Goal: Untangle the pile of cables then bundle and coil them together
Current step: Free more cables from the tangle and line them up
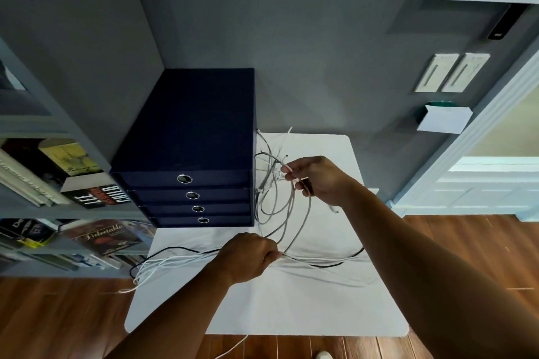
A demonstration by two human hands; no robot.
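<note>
Left hand (248,256) grips the cables (180,260) low in the middle. Right hand (318,181) pinches one loop (309,210) above; pull it out slowly.

I see cables (280,204) mostly white to pale grey, mid-frame; one black cable (326,266) runs thru them low centre. Table (291,309) plain white, no pattern. Drawer box (186,125) centre-left is dark navy w/ silver ring pulls (184,179). Wall (291,38) up top flat grey-blue. Floor (58,318) in the bottom corners is reddish-brown wood grain. Book spine (99,197) at left: black w/ red + white lettering. Door frame (466,154) right edge pale blue-white.
</note>
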